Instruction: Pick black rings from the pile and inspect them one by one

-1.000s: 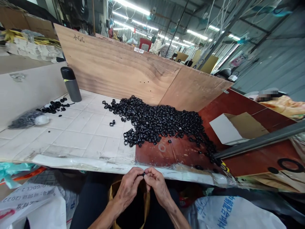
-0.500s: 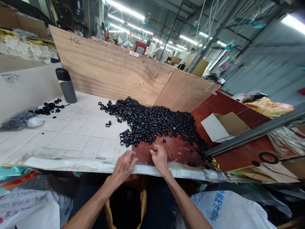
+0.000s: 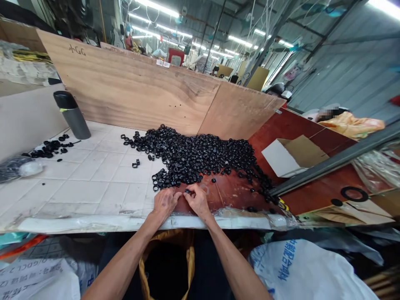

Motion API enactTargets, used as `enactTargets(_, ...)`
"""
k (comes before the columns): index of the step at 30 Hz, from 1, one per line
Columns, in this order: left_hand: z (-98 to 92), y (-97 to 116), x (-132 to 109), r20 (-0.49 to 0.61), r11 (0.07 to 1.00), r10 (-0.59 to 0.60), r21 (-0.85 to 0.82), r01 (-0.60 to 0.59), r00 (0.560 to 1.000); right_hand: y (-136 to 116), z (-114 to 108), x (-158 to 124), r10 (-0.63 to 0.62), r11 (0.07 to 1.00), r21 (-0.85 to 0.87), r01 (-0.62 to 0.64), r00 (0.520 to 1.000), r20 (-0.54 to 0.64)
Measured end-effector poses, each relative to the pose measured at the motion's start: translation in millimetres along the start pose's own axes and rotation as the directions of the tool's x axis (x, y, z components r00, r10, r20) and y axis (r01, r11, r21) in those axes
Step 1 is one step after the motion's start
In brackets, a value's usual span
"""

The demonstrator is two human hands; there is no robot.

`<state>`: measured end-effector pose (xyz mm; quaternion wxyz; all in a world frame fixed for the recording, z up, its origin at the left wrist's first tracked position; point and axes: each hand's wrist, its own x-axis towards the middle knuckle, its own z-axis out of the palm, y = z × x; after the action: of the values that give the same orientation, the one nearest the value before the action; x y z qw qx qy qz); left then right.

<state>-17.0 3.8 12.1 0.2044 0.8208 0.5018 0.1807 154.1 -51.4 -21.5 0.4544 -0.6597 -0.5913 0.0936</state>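
A heap of small black ring-shaped pieces point(image 3: 206, 154) spreads over the worktable, close in front of both hands. My right hand point(image 3: 198, 201) pinches one small black piece point(image 3: 187, 191) between thumb and fingertips; whether it is a full ring is too small to tell. Beside it, almost touching, my left hand point(image 3: 164, 201) is closed with its fingers curled under and its thumb pointing right. Whatever those fingers hold, if anything, is hidden. Below the table edge, between my forearms, an open yellow-rimmed bag point(image 3: 190, 266) with a dark inside hangs or stands.
A grey bottle point(image 3: 76, 118) stands at the left by the plywood board point(image 3: 134, 87). Near it lie loose black bits point(image 3: 50, 148) and a plastic bag point(image 3: 12, 167). To the right are an open carton point(image 3: 281, 160), a slanting metal bar point(image 3: 337, 156) and a black ring point(image 3: 354, 193).
My hands have moved up toward the heap and closer together. A small black piece now shows in my right fingertips. The camera view has shifted slightly.
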Motion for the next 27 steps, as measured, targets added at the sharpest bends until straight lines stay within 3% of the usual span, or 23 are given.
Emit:
enactTargets(3,-0.2,-13.4,-7.0,-0.05,0.999,-0.004,-0.053,0.001,0.999,-0.8,0.6,0.9,0.088,0.989,0.115,-0.092,0.995,0.04)
enactTargets(7,2.5,-35.5,-16.3,-0.121,0.956,0.091,-0.268,-0.121,0.989,2.9,0.1,2.7,0.191,0.933,0.297,-0.201,0.98,0.065)
enactTargets(11,4.3,-41.7,-18.1,-0.066,0.951,0.216,-0.212,-0.225,0.974,2.2,-4.5,3.1,0.233,0.875,0.396,-0.278,0.959,0.159)
enactTargets(18,1.9,-35.8,-22.2,-0.08,0.941,0.232,-0.235,-0.244,0.969,-23.7,-3.7,-7.2,0.108,0.878,0.426,-0.218,0.957,0.268)
enactTargets(23,3.3,-37.9,-26.4,-0.126,0.879,0.226,-0.402,-0.258,0.966,-35.7,11.3,-15.0,0.253,0.857,0.403,-0.322,0.943,0.214)
enactTargets(27,7.6,-42.0,-24.3,-0.156,0.79,0.269,-0.528,-0.311,0.95,-38.9,10.9,-16.3,0.129,0.892,0.415,-0.179,0.981,0.145)
